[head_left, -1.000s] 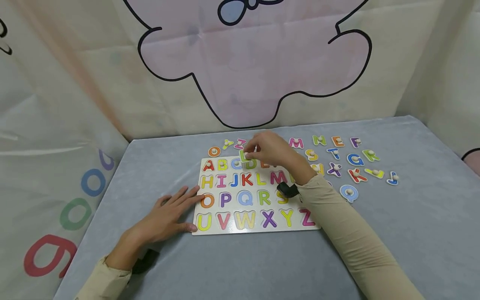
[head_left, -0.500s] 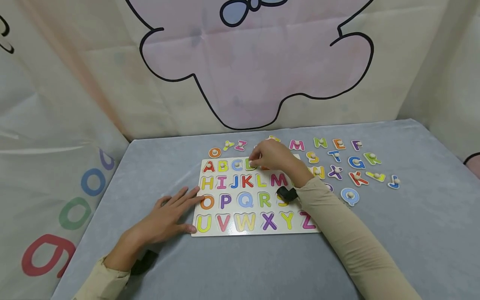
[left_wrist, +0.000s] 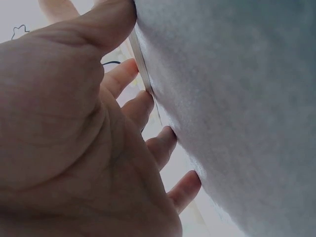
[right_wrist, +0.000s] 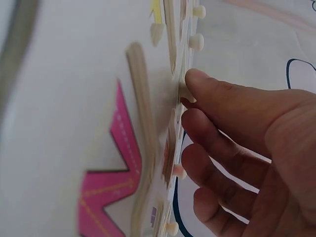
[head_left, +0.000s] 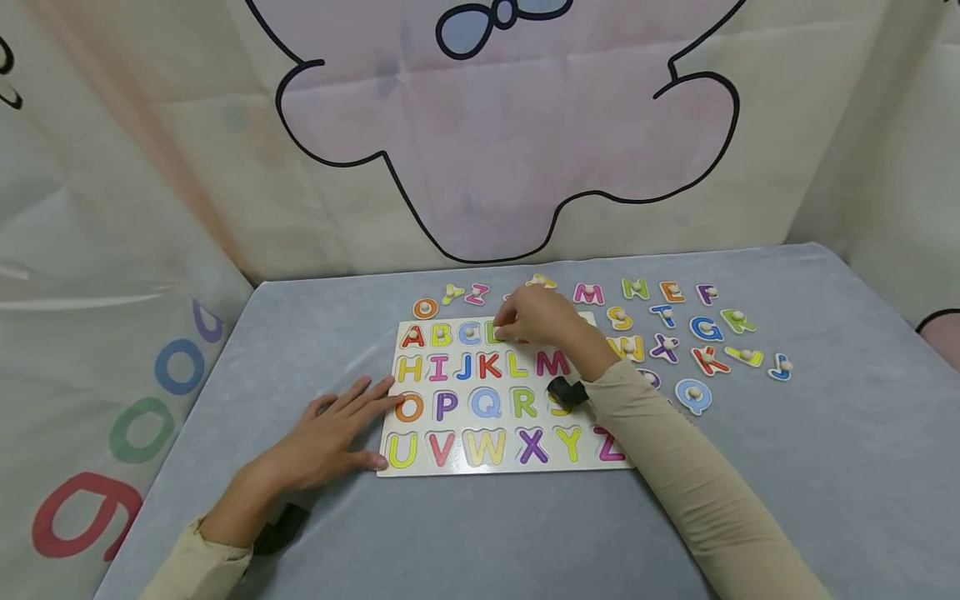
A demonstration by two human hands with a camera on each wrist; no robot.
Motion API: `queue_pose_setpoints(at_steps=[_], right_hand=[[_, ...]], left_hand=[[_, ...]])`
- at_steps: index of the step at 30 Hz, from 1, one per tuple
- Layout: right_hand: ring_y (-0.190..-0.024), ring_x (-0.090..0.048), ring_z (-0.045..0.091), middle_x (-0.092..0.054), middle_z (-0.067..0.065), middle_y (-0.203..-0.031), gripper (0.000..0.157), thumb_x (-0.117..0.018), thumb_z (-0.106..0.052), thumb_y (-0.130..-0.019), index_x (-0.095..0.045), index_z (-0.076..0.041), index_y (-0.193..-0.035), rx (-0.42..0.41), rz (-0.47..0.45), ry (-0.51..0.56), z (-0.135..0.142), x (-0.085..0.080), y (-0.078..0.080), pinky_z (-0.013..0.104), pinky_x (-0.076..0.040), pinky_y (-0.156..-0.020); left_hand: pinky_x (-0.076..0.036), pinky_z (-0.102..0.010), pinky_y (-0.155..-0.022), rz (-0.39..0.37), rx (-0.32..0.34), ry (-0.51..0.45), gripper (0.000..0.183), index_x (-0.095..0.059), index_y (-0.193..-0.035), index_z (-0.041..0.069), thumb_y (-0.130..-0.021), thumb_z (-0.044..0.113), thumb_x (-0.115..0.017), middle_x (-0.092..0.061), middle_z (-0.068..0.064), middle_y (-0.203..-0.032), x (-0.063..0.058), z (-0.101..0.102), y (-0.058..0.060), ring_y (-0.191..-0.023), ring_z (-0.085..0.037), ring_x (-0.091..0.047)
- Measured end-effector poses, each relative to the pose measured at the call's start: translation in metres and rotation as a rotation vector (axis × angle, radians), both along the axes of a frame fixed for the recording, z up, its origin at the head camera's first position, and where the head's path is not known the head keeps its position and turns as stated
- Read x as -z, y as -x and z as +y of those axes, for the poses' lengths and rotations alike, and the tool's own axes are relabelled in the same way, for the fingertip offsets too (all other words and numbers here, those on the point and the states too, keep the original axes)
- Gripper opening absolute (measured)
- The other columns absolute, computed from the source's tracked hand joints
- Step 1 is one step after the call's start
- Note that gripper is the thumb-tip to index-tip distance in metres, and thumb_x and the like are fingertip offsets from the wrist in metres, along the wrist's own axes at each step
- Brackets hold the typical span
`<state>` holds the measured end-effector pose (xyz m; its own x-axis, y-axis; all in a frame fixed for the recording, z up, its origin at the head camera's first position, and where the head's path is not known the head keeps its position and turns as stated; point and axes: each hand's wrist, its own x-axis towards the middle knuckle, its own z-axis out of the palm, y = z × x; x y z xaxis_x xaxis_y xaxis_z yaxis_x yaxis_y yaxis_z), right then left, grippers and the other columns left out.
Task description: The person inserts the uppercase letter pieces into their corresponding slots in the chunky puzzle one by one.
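A white wooden alphabet puzzle board (head_left: 423, 427) lies flat on the cloth-covered table. My left hand (head_left: 318, 446) rests at its left edge with spread, fairly straight fingers; the left wrist view has those fingertips (left_wrist: 185, 190) along the board's edge. At the top row, my right hand (head_left: 551, 321) pinches the knob of the green letter D piece (head_left: 491, 332), which is at the D slot and mostly covered by the fingers. Whether it is fully seated I cannot tell. Knobbed pieces A (head_left: 412, 336), B (head_left: 441, 334) and C (head_left: 469, 332) sit beside it in their slots.
Loose knobbed letter pieces lie behind and right of the board, among them O (head_left: 425, 308), M (head_left: 588, 293), K (head_left: 709, 361) and Q (head_left: 693, 396). A printed cloth backdrop (head_left: 480, 208) rises behind the table's far edge.
The green D piece, held tilted above the board a second ago, has come down to its slot, and my right hand has lowered with it. My left hand stays at the board's edge.
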<state>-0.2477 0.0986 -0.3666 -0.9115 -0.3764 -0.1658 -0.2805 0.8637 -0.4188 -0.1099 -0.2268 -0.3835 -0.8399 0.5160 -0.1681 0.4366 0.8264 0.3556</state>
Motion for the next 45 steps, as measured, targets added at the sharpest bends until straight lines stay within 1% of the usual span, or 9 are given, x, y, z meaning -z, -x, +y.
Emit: queue_pose_setpoints(at_steps=[4,8,16,23,26,29,35,41,45], right_hand=[[-0.085,-0.059,0.016,-0.072,-0.001,-0.103,0.028,-0.074,-0.031,-0.09,-0.076,-0.019,-0.116,-0.012,0.02,0.012,0.003,-0.006,-0.001,0.026,-0.048,-0.067],[-0.094,-0.058,0.019,-0.07,0.001,-0.11,0.033,-0.074,-0.032,-0.09,-0.074,-0.019,-0.121,0.019,0.064,0.066,0.017,-0.023,-0.003,0.029,-0.052,-0.072],[-0.095,-0.058,0.022,-0.071,0.005,-0.106,0.032,-0.072,-0.03,-0.092,-0.073,-0.018,-0.121,0.096,0.207,0.188,0.066,-0.068,-0.017,0.034,-0.047,-0.075],[-0.092,-0.057,0.021,-0.072,0.006,-0.106,0.03,-0.069,-0.031,-0.094,-0.073,-0.018,-0.12,0.102,0.272,0.199,0.11,-0.084,-0.025,0.033,-0.047,-0.074],[-0.094,-0.056,0.021,-0.072,0.007,-0.108,0.035,-0.067,-0.038,-0.095,-0.072,-0.018,-0.123,0.149,0.269,0.186,0.142,-0.082,-0.023,0.03,-0.046,-0.074],[-0.097,-0.055,0.021,-0.069,0.008,-0.111,0.045,-0.064,-0.047,-0.094,-0.069,-0.017,-0.128,0.256,0.242,0.211,0.177,-0.08,-0.02,0.027,-0.046,-0.072],[-0.095,-0.054,0.014,-0.065,-0.016,-0.103,0.058,-0.066,-0.055,-0.09,-0.066,-0.016,-0.133,0.433,0.17,0.28,0.227,-0.065,-0.01,0.022,-0.045,-0.07],[-0.107,-0.059,0.032,-0.068,0.018,-0.124,0.057,-0.064,-0.053,-0.092,-0.066,-0.013,-0.132,0.355,0.11,0.133,0.243,-0.04,0.003,0.031,-0.044,-0.075],[-0.107,-0.059,0.036,-0.064,0.024,-0.129,0.055,-0.065,-0.049,-0.093,-0.066,-0.01,-0.131,0.332,0.052,0.087,0.246,-0.026,0.01,0.031,-0.044,-0.074]], left_hand=[[-0.019,-0.063,-0.11,-0.002,-0.003,0.0,0.081,-0.036,-0.154,0.032,-0.083,0.047,-0.073,-0.022,0.0,-0.167,0.001,0.0,-0.001,-0.154,-0.036,-0.019],[-0.02,-0.064,-0.11,-0.001,0.0,0.0,0.081,-0.036,-0.154,0.032,-0.083,0.048,-0.072,-0.022,0.0,-0.167,0.001,0.0,-0.001,-0.154,-0.036,-0.019],[-0.022,-0.062,-0.109,0.009,0.009,-0.014,0.081,-0.036,-0.154,0.031,-0.083,0.048,-0.072,-0.024,-0.001,-0.167,0.003,0.0,-0.002,-0.153,-0.037,-0.021],[-0.024,-0.061,-0.108,0.014,0.016,-0.008,0.08,-0.037,-0.154,0.03,-0.084,0.049,-0.071,-0.026,-0.002,-0.166,0.008,-0.001,-0.007,-0.153,-0.037,-0.023],[-0.025,-0.063,-0.108,0.022,0.016,0.0,0.08,-0.037,-0.154,0.03,-0.084,0.047,-0.072,-0.026,-0.002,-0.166,0.005,-0.001,-0.005,-0.153,-0.037,-0.023],[-0.024,-0.063,-0.109,0.023,0.023,-0.001,0.081,-0.035,-0.155,0.03,-0.085,0.047,-0.072,-0.025,-0.002,-0.167,0.002,-0.002,-0.002,-0.153,-0.037,-0.022],[-0.021,-0.062,-0.11,0.013,0.018,-0.005,0.081,-0.034,-0.155,0.031,-0.085,0.047,-0.072,-0.023,-0.001,-0.167,0.003,-0.003,0.001,-0.154,-0.036,-0.019],[-0.02,-0.063,-0.11,0.011,0.018,-0.005,0.082,-0.035,-0.155,0.028,-0.084,0.049,-0.07,-0.023,-0.001,-0.167,0.001,-0.003,0.004,-0.154,-0.036,-0.019],[-0.019,-0.062,-0.11,-0.008,0.017,-0.006,0.082,-0.034,-0.155,0.03,-0.084,0.05,-0.07,-0.021,0.0,-0.168,0.003,-0.003,0.004,-0.154,-0.036,-0.018]])
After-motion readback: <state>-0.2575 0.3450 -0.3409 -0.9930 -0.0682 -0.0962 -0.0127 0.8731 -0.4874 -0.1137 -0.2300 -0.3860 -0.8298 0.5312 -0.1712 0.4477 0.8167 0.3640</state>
